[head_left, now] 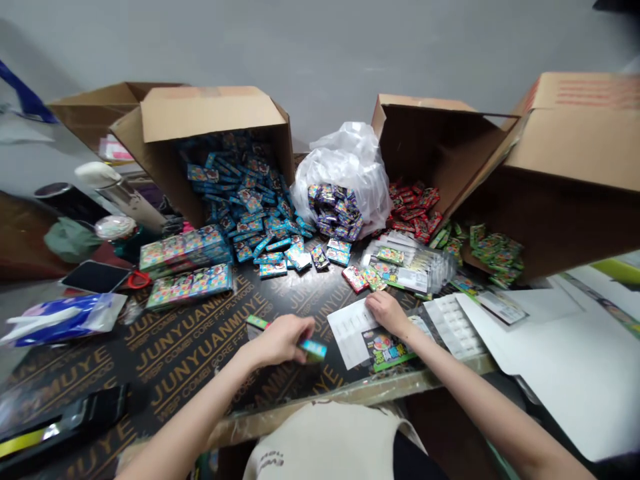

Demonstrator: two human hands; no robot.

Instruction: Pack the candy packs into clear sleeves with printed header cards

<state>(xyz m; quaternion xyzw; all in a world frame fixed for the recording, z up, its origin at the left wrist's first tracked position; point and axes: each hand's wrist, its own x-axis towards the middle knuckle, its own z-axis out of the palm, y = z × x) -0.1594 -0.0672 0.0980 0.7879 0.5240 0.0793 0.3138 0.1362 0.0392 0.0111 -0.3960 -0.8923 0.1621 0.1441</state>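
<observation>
My left hand (283, 339) is closed around a small colourful packet (314, 349) just above the dark plywood tabletop (165, 353). Another small packet (257, 322) lies beside that hand. My right hand (387, 313) rests with curled fingers on a white printed card (350, 330) that lies next to a green and black printed sheet (387, 348). Small loose packets (364, 278) lie just beyond the right hand.
A tipped cardboard box (210, 113) spills blue packets (250, 207). A white plastic bag (350, 160) holds purple packets. Two more boxes (575, 153) spill red packets (413, 207) and green packets (493, 250). Stacked display packs (185, 267), clear trays (415, 263) and white sheets (565, 353) surround the work spot.
</observation>
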